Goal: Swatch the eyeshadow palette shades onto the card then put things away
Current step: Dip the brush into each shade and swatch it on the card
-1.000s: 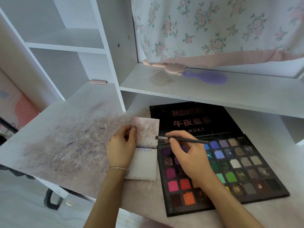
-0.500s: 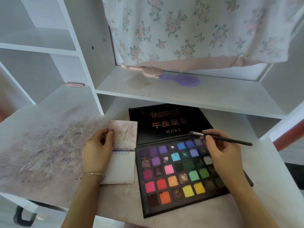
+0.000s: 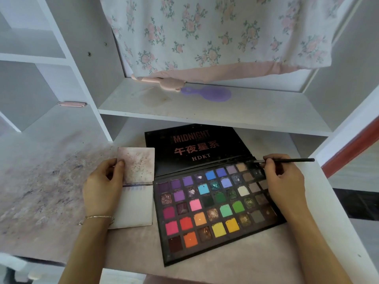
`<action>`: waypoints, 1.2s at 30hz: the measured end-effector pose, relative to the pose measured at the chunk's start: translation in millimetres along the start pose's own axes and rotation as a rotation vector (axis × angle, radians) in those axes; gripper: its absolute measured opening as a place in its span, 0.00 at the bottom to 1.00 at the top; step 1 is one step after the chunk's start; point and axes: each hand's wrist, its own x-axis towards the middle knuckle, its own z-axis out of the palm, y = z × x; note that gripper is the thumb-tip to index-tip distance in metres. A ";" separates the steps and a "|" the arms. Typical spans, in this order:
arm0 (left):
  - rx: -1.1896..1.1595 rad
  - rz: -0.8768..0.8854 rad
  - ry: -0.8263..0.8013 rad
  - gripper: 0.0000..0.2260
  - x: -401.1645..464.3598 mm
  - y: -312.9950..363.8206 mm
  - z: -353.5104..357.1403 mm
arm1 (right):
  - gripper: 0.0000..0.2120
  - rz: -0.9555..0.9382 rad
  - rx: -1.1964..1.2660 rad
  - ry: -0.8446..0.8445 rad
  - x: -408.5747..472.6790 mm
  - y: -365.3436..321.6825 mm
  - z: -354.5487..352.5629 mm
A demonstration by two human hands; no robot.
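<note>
An open black eyeshadow palette (image 3: 215, 203) with several coloured pans lies on the desk, its lid (image 3: 194, 148) flat behind it. To its left lies a white card (image 3: 136, 199), smudged at the top and crossed by one purple-grey stripe. My left hand (image 3: 102, 187) grips the card's left edge, thumb on top. My right hand (image 3: 285, 179) pinches a thin black brush (image 3: 287, 160), held level over the palette's upper right corner, its tip by the dark pans there.
A white shelf (image 3: 205, 111) juts out just above the palette lid and carries a purple hairbrush (image 3: 213, 94) and a pink item (image 3: 164, 83). A floral cloth (image 3: 215, 33) hangs behind. The desk surface (image 3: 41, 191) at left is stained with powder. A pink clip (image 3: 71, 104) lies far left.
My right hand has carried the brush from the card's stripe across to the palette's upper right corner. The view shifted right. The left hand stays on the card.
</note>
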 end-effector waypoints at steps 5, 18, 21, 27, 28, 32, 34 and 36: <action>0.012 -0.008 0.004 0.11 0.0 1.0 -0.1 | 0.05 -0.016 -0.038 -0.026 0.5 0.5 1.0; 0.012 -0.006 -0.003 0.11 0.4 1.8 -0.4 | 0.12 -0.023 -0.001 -0.001 -3.2 -4.7 -2.4; 0.022 -0.009 0.000 0.11 0.6 2.0 0.0 | 0.08 -0.059 0.016 -0.016 -6.5 -9.3 -2.6; 0.000 -0.022 -0.006 0.10 0.6 1.4 -0.5 | 0.12 -0.100 0.189 -0.104 -18.8 -34.8 8.0; -0.004 -0.023 -0.009 0.10 0.5 1.4 -0.7 | 0.13 -0.099 0.222 -0.136 -22.5 -39.6 12.1; -0.005 -0.034 -0.005 0.10 0.7 1.7 0.0 | 0.13 -0.101 0.313 -0.286 -39.2 -57.8 35.4; 0.001 -0.041 -0.001 0.10 0.5 1.6 0.1 | 0.11 -0.132 0.338 -0.348 -47.7 -67.7 49.3; -0.002 -0.041 0.003 0.10 0.4 1.5 -0.1 | 0.10 -0.160 0.353 -0.409 -54.7 -76.5 62.9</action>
